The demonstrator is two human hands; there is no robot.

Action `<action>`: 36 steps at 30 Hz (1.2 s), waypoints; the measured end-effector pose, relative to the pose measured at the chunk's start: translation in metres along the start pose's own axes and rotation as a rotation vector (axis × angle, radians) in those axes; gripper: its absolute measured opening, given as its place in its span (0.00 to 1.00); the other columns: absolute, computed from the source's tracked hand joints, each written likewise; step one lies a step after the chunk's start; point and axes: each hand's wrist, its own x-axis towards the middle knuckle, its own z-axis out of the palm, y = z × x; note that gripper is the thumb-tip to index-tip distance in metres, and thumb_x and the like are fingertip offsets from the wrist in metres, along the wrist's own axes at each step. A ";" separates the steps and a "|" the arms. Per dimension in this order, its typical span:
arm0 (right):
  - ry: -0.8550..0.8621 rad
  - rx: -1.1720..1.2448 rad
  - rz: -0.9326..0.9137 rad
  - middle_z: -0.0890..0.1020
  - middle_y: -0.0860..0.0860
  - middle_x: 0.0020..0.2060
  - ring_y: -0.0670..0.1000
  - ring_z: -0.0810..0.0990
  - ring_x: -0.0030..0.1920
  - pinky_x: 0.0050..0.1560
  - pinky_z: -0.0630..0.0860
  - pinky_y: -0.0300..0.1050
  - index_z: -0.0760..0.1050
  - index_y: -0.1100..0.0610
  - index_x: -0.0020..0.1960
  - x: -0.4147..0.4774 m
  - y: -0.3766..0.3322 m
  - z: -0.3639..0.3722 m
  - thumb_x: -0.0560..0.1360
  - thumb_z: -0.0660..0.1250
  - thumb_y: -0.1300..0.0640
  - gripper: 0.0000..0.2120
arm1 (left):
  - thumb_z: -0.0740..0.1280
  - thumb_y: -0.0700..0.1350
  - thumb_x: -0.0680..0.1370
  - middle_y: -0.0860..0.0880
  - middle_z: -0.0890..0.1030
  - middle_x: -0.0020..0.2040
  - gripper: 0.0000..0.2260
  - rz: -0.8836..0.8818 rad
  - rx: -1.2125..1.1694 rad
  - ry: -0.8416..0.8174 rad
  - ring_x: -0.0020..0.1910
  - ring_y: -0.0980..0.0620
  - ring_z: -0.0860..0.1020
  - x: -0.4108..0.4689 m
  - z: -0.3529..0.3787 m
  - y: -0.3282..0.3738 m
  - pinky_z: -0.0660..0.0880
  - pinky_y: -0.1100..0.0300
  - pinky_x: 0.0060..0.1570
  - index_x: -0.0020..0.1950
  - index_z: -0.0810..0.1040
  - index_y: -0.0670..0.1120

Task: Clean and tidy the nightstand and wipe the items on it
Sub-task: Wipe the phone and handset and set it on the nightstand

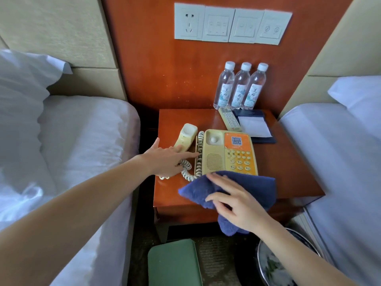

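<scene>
Head view: the nightstand, glossy red-brown wood with square corners, sits between 2 beds, and its telephone stands at the centre front. The handset lies off its cradle, just left of the base, joined to it by a coiled cord that loops toward the table's front left edge. The left hand lies over the handset's lower end with fingers straight, the index tip touching the cord. The right hand presses flat, fingers spread, on a blue cloth that covers the phone's front edge and hangs over the table's lip.

Likely trouble: the springy cord could snag a finger or the cloth and drag the light handset off the near edge. A wide sweep might also reach the 3 bottles standing touching at the back right.

The phone is smooth, yellowed hard plastic with raised keys. The cloth looks thick, soft terry. The bottles are clear, thin, capped cylinders; a slim remote and a flat dark notepad folder lie before them.
</scene>
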 end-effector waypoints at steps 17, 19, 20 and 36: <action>0.134 0.385 1.173 0.64 0.57 0.75 0.62 0.55 0.76 0.76 0.44 0.57 0.41 0.53 0.80 0.032 0.048 -0.041 0.83 0.46 0.43 0.30 | 0.60 0.78 0.65 0.48 0.27 0.75 0.61 0.075 0.052 0.017 0.75 0.49 0.29 0.036 0.001 0.065 0.35 0.42 0.75 0.75 0.27 0.44; 0.237 0.468 1.175 0.69 0.54 0.72 0.62 0.55 0.76 0.76 0.48 0.59 0.55 0.54 0.78 0.013 0.041 -0.033 0.82 0.51 0.41 0.29 | 0.62 0.76 0.67 0.48 0.26 0.75 0.60 0.060 -0.031 0.039 0.75 0.48 0.29 0.037 0.004 0.070 0.34 0.46 0.75 0.75 0.26 0.44; 0.325 0.551 1.155 0.73 0.53 0.68 0.62 0.61 0.74 0.74 0.56 0.60 0.64 0.54 0.74 0.005 0.038 -0.029 0.81 0.54 0.42 0.25 | 0.63 0.75 0.67 0.47 0.26 0.75 0.60 0.061 -0.077 0.050 0.75 0.48 0.29 0.037 0.004 0.071 0.34 0.49 0.75 0.75 0.26 0.43; 0.775 1.200 0.894 0.85 0.54 0.48 0.52 0.83 0.49 0.50 0.77 0.46 0.80 0.58 0.55 0.058 -0.028 -0.084 0.78 0.66 0.60 0.08 | 0.68 0.65 0.70 0.59 0.82 0.51 0.25 -0.056 -1.497 -0.018 0.50 0.60 0.78 0.025 -0.054 0.075 0.68 0.58 0.61 0.62 0.76 0.53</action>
